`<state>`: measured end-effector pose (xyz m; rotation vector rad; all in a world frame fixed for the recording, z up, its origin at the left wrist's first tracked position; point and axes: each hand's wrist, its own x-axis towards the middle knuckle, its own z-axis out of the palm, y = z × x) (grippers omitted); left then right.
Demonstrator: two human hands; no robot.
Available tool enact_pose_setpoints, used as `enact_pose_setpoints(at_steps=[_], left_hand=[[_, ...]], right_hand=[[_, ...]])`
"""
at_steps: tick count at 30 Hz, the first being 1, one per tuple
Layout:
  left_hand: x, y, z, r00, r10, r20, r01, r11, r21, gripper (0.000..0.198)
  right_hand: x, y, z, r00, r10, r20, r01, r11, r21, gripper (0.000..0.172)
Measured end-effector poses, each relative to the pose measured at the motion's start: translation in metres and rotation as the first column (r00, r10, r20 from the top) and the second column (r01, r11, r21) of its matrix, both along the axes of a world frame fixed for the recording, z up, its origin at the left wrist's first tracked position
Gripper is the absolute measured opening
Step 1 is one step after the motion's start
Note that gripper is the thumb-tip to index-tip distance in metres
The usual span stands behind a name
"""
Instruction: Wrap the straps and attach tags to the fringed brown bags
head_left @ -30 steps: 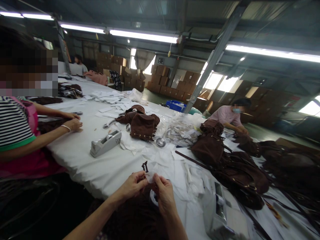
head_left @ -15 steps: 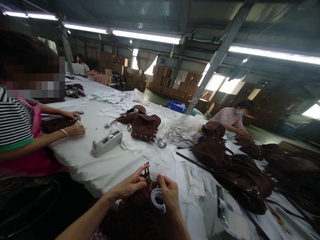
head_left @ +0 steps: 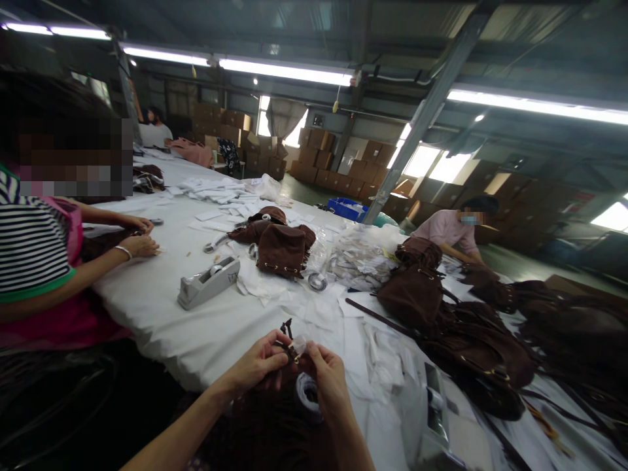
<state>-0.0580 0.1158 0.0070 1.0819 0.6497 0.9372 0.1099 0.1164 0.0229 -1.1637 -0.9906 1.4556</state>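
Note:
At the near edge of the table, my left hand (head_left: 260,361) is closed, its fingers pinching a dark brown strap (head_left: 287,327) with a small gold-coloured metal fitting (head_left: 294,354). My right hand (head_left: 328,371) is just beside it, thumb and fingertips closed on a small whitish, translucent piece (head_left: 298,343) that lies against the fitting. A roll of pale tape (head_left: 307,392) sits against the right palm; how it is held is hidden. Below both hands lies a dark brown bag (head_left: 275,425), mostly in shadow.
A grey tape dispenser (head_left: 209,282) stands on the white-covered table (head_left: 161,314). Brown bags (head_left: 282,248) lie beyond it, and more brown bags (head_left: 471,347) are heaped right. Another dispenser (head_left: 434,412) is near right. A co-worker (head_left: 36,248) works at left, another person (head_left: 436,229) far right.
The whitish piece now shows between my hands at the fitting. My left index finger, stretched out before, has curled in around the strap. The co-worker's hands at left have shifted slightly left.

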Motion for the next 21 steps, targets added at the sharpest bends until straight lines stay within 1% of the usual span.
enact_pose_setpoints(at_steps=[1, 3, 5, 6, 8, 11, 13, 15, 17, 19, 21], left_hand=[[0.0, 0.0, -0.001, 1.0, -0.001, 0.01, 0.001, 1.0, -0.002, 0.04], [-0.002, 0.0, -0.004, 0.999, -0.018, 0.027, 0.018, 1.0, -0.007, 0.053], [-0.003, -0.001, -0.006, 0.997, -0.065, 0.039, 0.065, 0.998, -0.014, 0.067], [-0.004, -0.001, -0.007, 0.995, -0.086, 0.043, 0.087, 0.996, -0.019, 0.068], [-0.004, -0.001, -0.007, 0.995, -0.087, 0.041, 0.089, 0.996, -0.031, 0.061], [-0.002, -0.001, -0.005, 1.0, -0.025, 0.013, 0.025, 0.999, -0.029, 0.046], [0.0, -0.002, -0.003, 1.0, -0.01, 0.006, 0.01, 1.0, -0.019, 0.042], [0.002, -0.003, -0.003, 1.0, -0.013, -0.002, 0.013, 1.0, -0.014, 0.043], [0.006, -0.003, -0.003, 0.999, -0.005, -0.051, 0.004, 1.0, -0.009, 0.044], [0.011, -0.004, -0.002, 0.993, 0.051, -0.109, -0.05, 0.999, 0.01, 0.039], [0.016, -0.004, -0.001, 0.982, 0.135, -0.129, -0.132, 0.991, 0.027, 0.036]], right_hand=[[-0.001, -0.001, 0.001, 0.999, 0.005, -0.034, -0.006, 1.0, -0.021, 0.036], [-0.002, -0.003, 0.004, 0.996, 0.011, -0.09, -0.016, 0.999, -0.048, 0.032], [-0.002, -0.004, 0.007, 0.992, 0.014, -0.125, -0.021, 0.998, -0.052, 0.03], [-0.002, -0.004, 0.008, 0.991, 0.024, -0.131, -0.03, 0.998, -0.047, 0.029], [-0.002, -0.005, 0.01, 0.99, 0.059, -0.125, -0.063, 0.998, -0.029, 0.029], [-0.002, -0.007, 0.009, 0.987, 0.096, -0.129, -0.099, 0.995, -0.017, 0.028], [-0.004, -0.008, 0.007, 0.986, 0.058, -0.157, -0.064, 0.997, -0.035, 0.029], [-0.005, -0.008, 0.003, 0.984, -0.005, -0.177, -0.006, 0.998, -0.061, 0.028], [-0.008, -0.009, -0.001, 0.984, -0.046, -0.174, 0.036, 0.997, -0.062, 0.026], [-0.011, -0.01, -0.005, 0.987, -0.063, -0.151, 0.059, 0.998, -0.036, 0.026], [-0.014, -0.011, -0.006, 0.989, -0.075, -0.129, 0.075, 0.997, -0.01, 0.026]])
